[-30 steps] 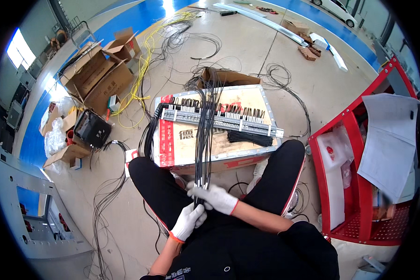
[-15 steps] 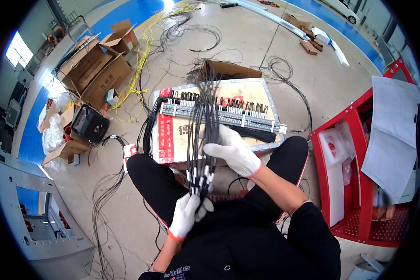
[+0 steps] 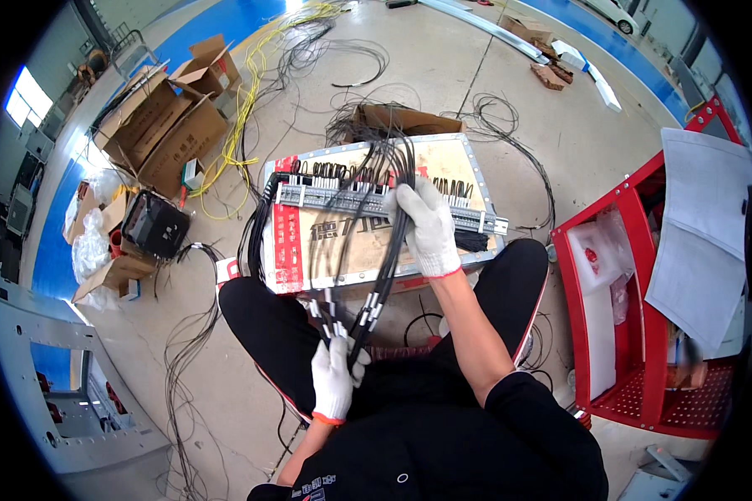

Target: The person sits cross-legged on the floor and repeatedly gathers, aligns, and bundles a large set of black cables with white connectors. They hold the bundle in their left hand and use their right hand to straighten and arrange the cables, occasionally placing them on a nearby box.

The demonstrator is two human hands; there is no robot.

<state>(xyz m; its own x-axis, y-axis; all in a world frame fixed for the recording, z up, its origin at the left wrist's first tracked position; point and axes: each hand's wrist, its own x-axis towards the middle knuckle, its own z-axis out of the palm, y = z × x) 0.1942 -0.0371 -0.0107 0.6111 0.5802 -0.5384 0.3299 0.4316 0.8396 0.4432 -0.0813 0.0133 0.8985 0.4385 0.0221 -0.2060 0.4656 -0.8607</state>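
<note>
A bundle of black cables (image 3: pixel 390 259) with white labels near its lower end runs from my lap up over a wooden box lid. My left hand (image 3: pixel 334 372), in a white glove, is closed round the labelled ends. Higher up, my gloved right hand (image 3: pixel 426 227) grips the thicker part of the bundle above the box. A few thinner strands hang apart to the left, blurred by motion. Behind them, a terminal strip on a metal rail (image 3: pixel 309 197) lies across the wooden box (image 3: pixel 334 259), with several black wire loops along its far side.
An open cardboard box (image 3: pixel 409 122) stands just beyond the wooden box. More cartons (image 3: pixel 175 134) and a yellow cable (image 3: pixel 241 134) lie at the far left. A red metal frame (image 3: pixel 643 334) holding papers is on the right; a grey metal cabinet (image 3: pixel 58 367) stands left.
My right hand has moved up and right, drawing part of the bundle with it. The cables have split into two groups above my left hand, which stays low.
</note>
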